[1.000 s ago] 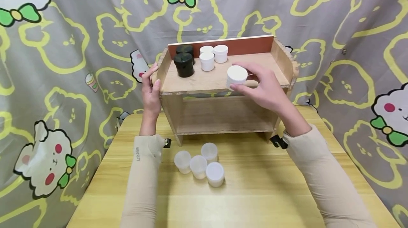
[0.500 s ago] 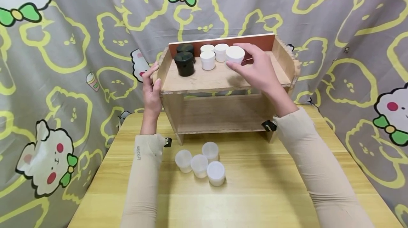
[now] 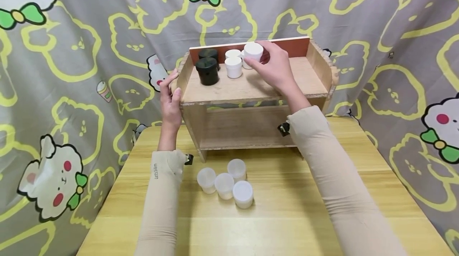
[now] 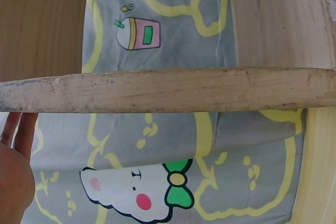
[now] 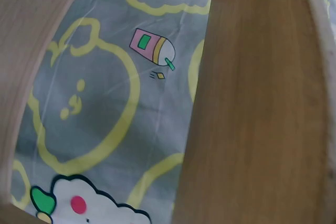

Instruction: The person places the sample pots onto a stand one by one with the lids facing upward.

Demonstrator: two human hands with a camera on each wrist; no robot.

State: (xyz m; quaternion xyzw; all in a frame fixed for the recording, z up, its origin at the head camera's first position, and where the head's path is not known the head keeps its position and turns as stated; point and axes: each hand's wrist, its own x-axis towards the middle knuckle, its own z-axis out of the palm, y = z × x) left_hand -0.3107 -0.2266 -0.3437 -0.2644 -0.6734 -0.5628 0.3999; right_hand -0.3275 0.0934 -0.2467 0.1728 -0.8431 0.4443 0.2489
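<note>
A small white lidded jar [image 3: 253, 50] is pinched between the thumb and fingers of my right hand [image 3: 274, 67], over the wooden shelf [image 3: 283, 88]. It overlaps another white jar behind or beneath it; whether they touch I cannot tell. Two more white jars [image 3: 234, 68] stand just left of it, one behind the other. Farther left are two black lidded jars [image 3: 208, 73], front and back. My left hand [image 3: 170, 106] grips the shelf's left side panel, thumb toward the front edge. Part of it shows in the left wrist view beside the panel edge [image 4: 168, 90]. The right wrist view shows no hand.
Several translucent white-lidded jars [image 3: 224, 186] are grouped on the wooden table [image 3: 287, 216] in front of the shelf. A lower shelf board [image 3: 247, 128] lies under the top one. Behind everything hangs a grey patterned curtain [image 3: 272, 5].
My right hand has carried the white jar back and to the left, from above the shelf's front edge to the rear white jars. The left hand stays on the side panel.
</note>
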